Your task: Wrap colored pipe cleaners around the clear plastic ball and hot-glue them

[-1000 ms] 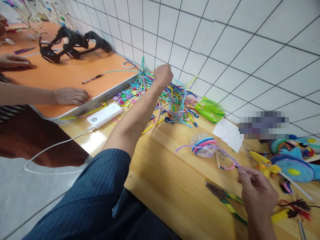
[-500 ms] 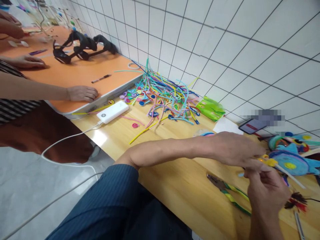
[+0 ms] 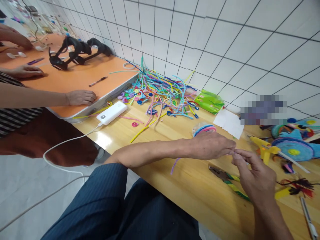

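Observation:
My left hand (image 3: 212, 145) is closed, its fingertips meeting those of my right hand (image 3: 255, 170) over the wooden table (image 3: 155, 173). Both pinch something thin and pinkish, largely hidden by the fingers. A purple pipe cleaner (image 3: 175, 166) shows below my left forearm. Just behind my left hand sits a round coil of blue and pink (image 3: 205, 129). Pliers with green and yellow handles (image 3: 226, 178) lie beneath my hands. A yellow glue gun (image 3: 263, 148) stands to the right, beside a blue fish-shaped craft (image 3: 292, 148).
Tangled pipe cleaners (image 3: 165, 90), a green packet (image 3: 209, 101) and white paper (image 3: 228, 122) lie along the tiled wall. A white power bank (image 3: 112, 113) with a cable is at the left. Another person's hand (image 3: 81, 96) rests on the orange table (image 3: 65, 76).
My hands have moved left and up, away from the glue gun, which now shows more fully. The purple pipe cleaner and the round coil have come into clearer view.

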A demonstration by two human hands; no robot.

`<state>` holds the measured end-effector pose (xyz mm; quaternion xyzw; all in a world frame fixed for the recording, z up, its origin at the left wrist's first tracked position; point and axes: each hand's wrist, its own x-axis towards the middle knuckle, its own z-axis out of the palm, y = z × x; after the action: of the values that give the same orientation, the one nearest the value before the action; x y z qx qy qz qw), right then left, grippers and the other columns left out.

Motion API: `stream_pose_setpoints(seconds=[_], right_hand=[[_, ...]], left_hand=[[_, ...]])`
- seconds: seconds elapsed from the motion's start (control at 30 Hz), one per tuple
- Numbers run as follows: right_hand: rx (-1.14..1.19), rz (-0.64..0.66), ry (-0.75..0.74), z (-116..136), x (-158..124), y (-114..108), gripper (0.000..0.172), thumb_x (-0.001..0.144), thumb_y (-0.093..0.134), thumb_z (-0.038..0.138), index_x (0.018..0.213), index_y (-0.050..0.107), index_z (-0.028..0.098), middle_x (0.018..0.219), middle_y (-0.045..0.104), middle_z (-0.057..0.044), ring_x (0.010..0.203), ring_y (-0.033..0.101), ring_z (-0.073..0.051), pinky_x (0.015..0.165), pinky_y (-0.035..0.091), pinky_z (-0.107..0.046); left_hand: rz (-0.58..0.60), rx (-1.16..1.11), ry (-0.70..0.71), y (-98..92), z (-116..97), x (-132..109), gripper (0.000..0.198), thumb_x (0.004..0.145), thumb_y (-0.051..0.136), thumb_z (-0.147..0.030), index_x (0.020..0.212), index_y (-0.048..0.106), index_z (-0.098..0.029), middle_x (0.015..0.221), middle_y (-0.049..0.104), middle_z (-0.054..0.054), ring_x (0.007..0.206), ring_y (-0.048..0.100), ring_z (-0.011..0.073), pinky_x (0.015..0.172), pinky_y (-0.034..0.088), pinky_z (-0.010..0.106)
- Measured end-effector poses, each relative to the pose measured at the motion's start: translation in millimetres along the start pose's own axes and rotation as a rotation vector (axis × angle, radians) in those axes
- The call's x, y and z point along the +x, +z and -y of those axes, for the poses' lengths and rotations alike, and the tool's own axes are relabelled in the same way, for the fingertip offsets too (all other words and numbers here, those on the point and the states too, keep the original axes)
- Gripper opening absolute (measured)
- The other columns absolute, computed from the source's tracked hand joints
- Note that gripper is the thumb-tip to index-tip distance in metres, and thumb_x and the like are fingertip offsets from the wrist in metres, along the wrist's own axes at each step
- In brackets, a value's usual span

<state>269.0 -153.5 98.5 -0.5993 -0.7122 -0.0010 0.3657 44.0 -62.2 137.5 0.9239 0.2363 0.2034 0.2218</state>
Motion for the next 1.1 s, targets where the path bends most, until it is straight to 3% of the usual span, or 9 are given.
stream_pose_setpoints(seconds=[0.07,0.13,0.3,0.4,0.53,0.63,0.73,0.93,1.1], right_hand=[[-0.04,0.049,-0.099,-1,0,-3,0.035,0.111,0.067,0.051,0.101,0.086,0.025,0.076,0.084,0.0,0.047,0.064,-0.016,0.057,0.052,-0.031],[-0.066,0.054,-0.171,-2,0,-5,0.038,0.115,0.064,0.052,0.102,0.087,0.025,0.078,0.087,0.0,0.054,0.073,-0.018,0.059,0.053,-0.031],[-0.153,0.056,-0.152,-3,8,-17,0.037,0.118,0.062,0.052,0.108,0.086,0.026,0.085,0.09,-0.002,0.072,0.085,-0.023,0.063,0.054,-0.032],[-0.164,0.078,-0.143,5,19,-25,0.031,0.119,0.062,0.044,0.107,0.085,0.026,0.089,0.091,-0.002,0.075,0.086,-0.023,0.063,0.053,-0.032],[-0.132,0.123,-0.235,16,32,-29,0.032,0.118,0.061,0.035,0.097,0.084,0.027,0.075,0.085,0.001,0.065,0.08,-0.02,0.059,0.049,-0.032],[-0.104,0.222,-0.3,19,32,-25,0.037,0.119,0.058,0.035,0.094,0.084,0.027,0.074,0.084,0.0,0.066,0.08,-0.02,0.063,0.051,-0.033],[-0.099,0.285,-0.317,17,29,-21,0.04,0.12,0.055,0.039,0.097,0.086,0.027,0.088,0.089,-0.004,0.077,0.083,-0.023,0.075,0.055,-0.036],[-0.047,0.409,-0.215,17,33,-23,0.043,0.118,0.055,0.036,0.087,0.082,0.025,0.075,0.082,-0.003,0.069,0.076,-0.021,0.067,0.047,-0.034],[0.272,0.393,0.144,28,38,-27,0.019,0.107,0.072,0.033,0.097,0.086,0.027,0.084,0.086,0.0,0.071,0.077,-0.017,0.068,0.054,-0.029]], left_hand=[[0.029,-0.01,0.005,0.8,2,-3,0.029,0.12,0.062,-0.029,0.118,0.086,-0.013,0.108,0.089,0.012,0.1,0.082,0.0238,0.075,0.044,0.033],[0.046,-0.021,-0.003,-2.4,3,-2,0.027,0.119,0.063,-0.03,0.12,0.086,-0.015,0.108,0.089,0.012,0.099,0.081,0.0243,0.072,0.043,0.033],[0.079,-0.098,-0.049,-17.6,8,9,0.037,0.12,0.06,-0.038,0.101,0.083,-0.016,0.102,0.085,0.009,0.093,0.075,0.0215,0.072,0.039,0.032],[0.055,-0.266,0.02,-22.3,14,11,0.034,0.117,0.062,-0.034,0.091,0.076,-0.017,0.089,0.077,0.003,0.084,0.067,0.0161,0.075,0.038,0.03],[0.026,-0.543,0.058,-19.9,20,1,0.03,0.113,0.066,-0.029,0.086,0.07,-0.017,0.083,0.068,-0.002,0.083,0.062,0.013,0.08,0.042,0.026],[-0.003,-0.582,-0.007,-14.6,23,-10,0.044,0.111,0.071,-0.035,0.072,0.058,-0.019,0.067,0.047,-0.007,0.068,0.045,0.0111,0.072,0.035,0.026],[0.004,-0.599,-0.124,-7.1,28,-18,0.044,0.108,0.072,-0.033,0.07,0.057,-0.019,0.065,0.044,-0.007,0.065,0.039,0.0107,0.069,0.031,0.027],[-0.008,-0.711,-0.199,6.7,25,-25,0.045,0.106,0.067,-0.044,0.07,0.061,-0.019,0.066,0.051,-0.004,0.065,0.042,0.0119,0.064,0.031,0.027],[-0.058,-0.911,-0.36,13.6,12,-29,0.046,0.102,0.07,-0.051,0.071,0.06,-0.019,0.066,0.045,-0.006,0.065,0.037,0.0106,0.063,0.031,0.026]])
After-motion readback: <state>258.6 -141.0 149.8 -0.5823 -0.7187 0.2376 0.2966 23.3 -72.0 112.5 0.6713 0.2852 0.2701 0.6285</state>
